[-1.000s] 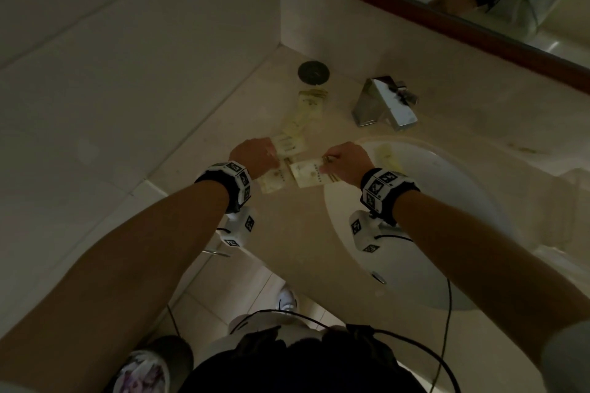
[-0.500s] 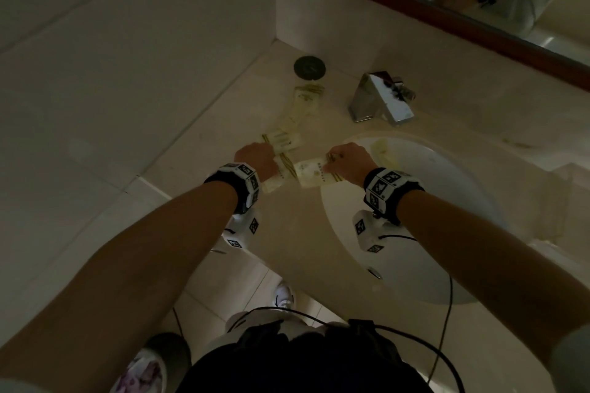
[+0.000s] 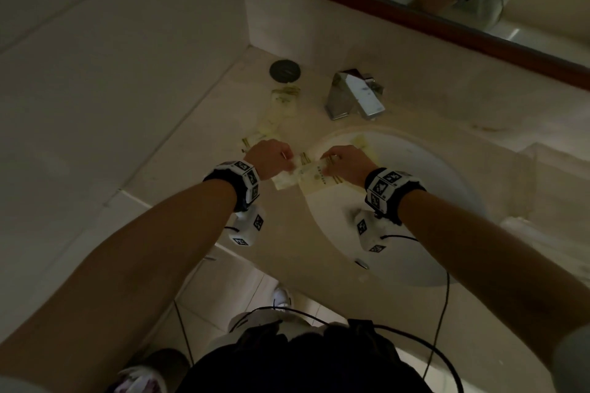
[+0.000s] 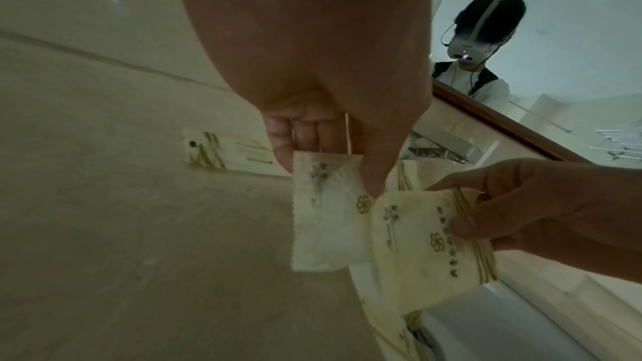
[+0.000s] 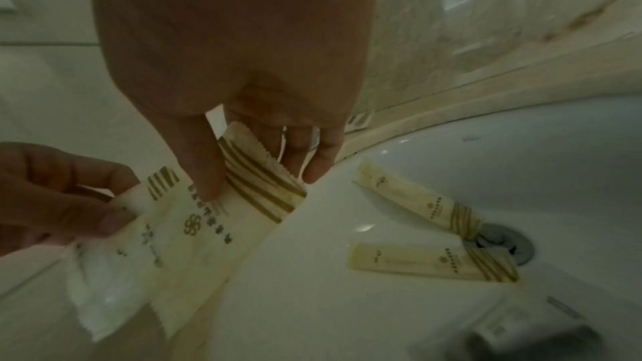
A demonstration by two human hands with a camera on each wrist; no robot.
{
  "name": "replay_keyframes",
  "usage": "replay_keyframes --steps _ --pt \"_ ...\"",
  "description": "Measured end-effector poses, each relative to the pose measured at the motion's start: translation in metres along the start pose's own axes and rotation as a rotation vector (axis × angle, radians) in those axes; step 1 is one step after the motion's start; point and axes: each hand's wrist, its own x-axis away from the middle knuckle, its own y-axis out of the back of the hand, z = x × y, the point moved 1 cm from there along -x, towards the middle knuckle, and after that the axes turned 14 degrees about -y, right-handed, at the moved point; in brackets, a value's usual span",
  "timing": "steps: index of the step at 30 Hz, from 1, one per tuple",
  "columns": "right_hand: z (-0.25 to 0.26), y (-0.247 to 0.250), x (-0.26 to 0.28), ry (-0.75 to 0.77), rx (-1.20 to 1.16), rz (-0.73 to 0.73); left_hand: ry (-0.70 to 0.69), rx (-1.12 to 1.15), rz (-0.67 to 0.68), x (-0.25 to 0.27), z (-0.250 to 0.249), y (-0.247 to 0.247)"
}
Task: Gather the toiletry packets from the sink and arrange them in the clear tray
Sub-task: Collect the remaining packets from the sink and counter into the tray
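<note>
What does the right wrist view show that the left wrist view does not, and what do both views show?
Only the right wrist view shows two cream striped packets lying in the white sink basin near the metal drain.

Only the left wrist view shows a flat packet lying on the beige counter, and the mirror.

Both show the left hand and the right hand pinching cream packets.

**No lettering legible**

The packet (image 5: 194,227) pinched by the right hand (image 5: 239,65) carries a gold flower emblem and a column of small dark characters, too blurred to read. The wristbands (image 3: 388,188) bear black-and-white square marker patterns.
</note>
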Motion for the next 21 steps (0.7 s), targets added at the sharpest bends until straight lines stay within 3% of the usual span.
replay_keyframes --steps 10,21 --pt "-0.055 0.039 0.028 -0.069 0.019 -0.02 -0.134 0.147 0.025 -0.023 -0.067 -0.022" --pt "-0.144 0.08 0.059 -0.164 -0.008 -0.09 -0.224 0.09 0.095 -0.047 -0.154 -0.072"
